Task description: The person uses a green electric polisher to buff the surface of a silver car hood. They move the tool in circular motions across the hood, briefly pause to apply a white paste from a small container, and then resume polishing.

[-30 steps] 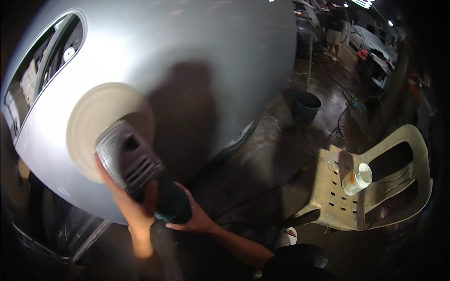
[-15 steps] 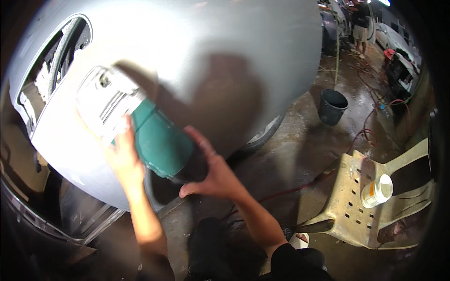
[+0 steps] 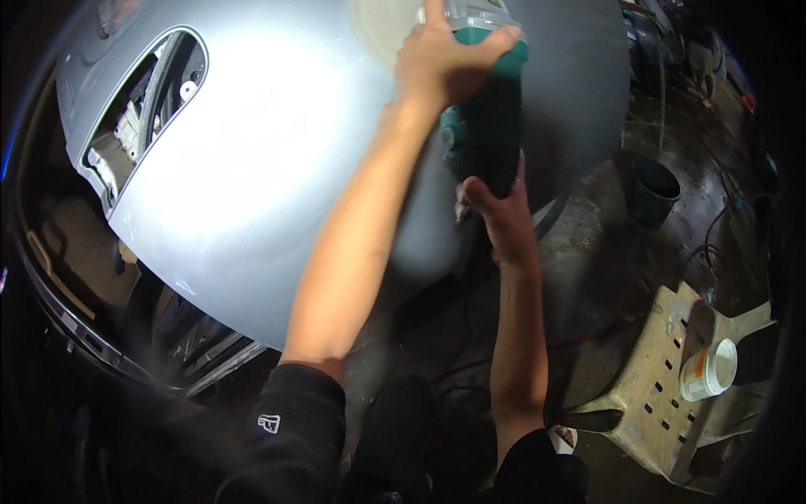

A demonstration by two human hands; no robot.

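Both my hands hold a green and black power polisher (image 3: pixel 491 105) against a grey car body panel (image 3: pixel 260 160). My left hand (image 3: pixel 441 67) is wrapped over its head end, thumb across the green housing and a finger pointing up. At the dark rear end, my right hand (image 3: pixel 501 210) grips it from below. Beside the tool's head, a pale round disc (image 3: pixel 375 29) shows blurred on the panel, partly hidden by my left hand. The tool's front runs up to the top edge of the view.
An oval-ended window opening (image 3: pixel 159 97) is cut in the panel's left part. A beige plastic chair (image 3: pixel 646 403) stands at lower right, bearing a white tub (image 3: pixel 708 370). Behind it are a black bucket (image 3: pixel 653 195) and a hose (image 3: pixel 709 252) on the wet floor. A person (image 3: pixel 701 63) stands far off.
The polisher has moved right and up across the panel, both hands still on it, and has turned so its body points nearly straight away from me. The view has shifted too.
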